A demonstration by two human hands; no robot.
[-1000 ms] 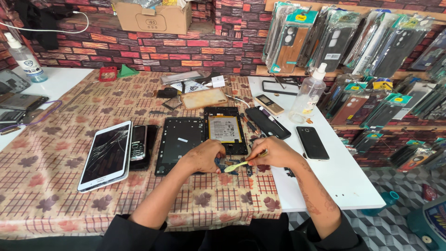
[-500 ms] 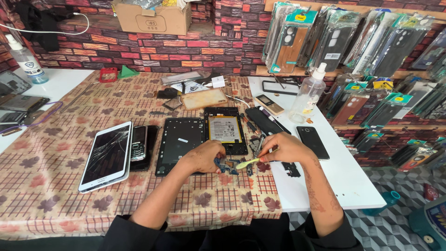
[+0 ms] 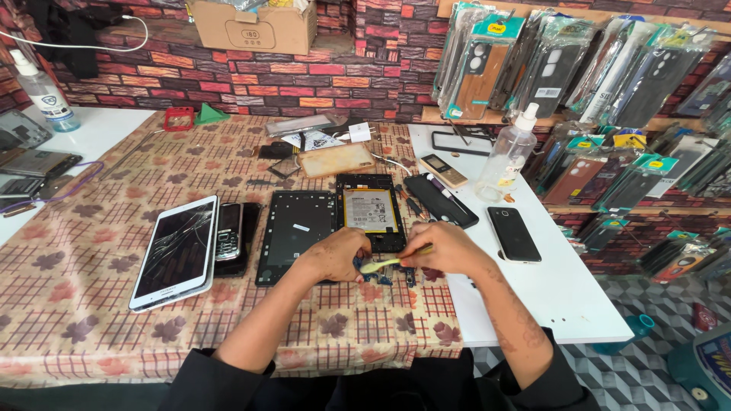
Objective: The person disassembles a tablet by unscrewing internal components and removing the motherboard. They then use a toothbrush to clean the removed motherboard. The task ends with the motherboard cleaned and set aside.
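Observation:
My left hand (image 3: 335, 255) presses down on small dark parts (image 3: 381, 277) lying on the patterned tablecloth (image 3: 91, 320), just below an opened tablet body with its battery showing (image 3: 370, 211). My right hand (image 3: 442, 250) grips a yellow-green toothbrush-like tool (image 3: 381, 264), whose tip rests by the left fingers over those parts. A black tablet frame (image 3: 295, 232) lies just left of the hands.
A white tablet with a cracked screen (image 3: 177, 251) and a keypad phone (image 3: 228, 232) lie at left. A black phone (image 3: 513, 233), a spray bottle (image 3: 509, 152) and other phones sit on the white table (image 3: 556, 297). Phone cases hang at right.
My right hand with the brush has swung out to the right and come back toward the left hand. The left hand stays on the small parts.

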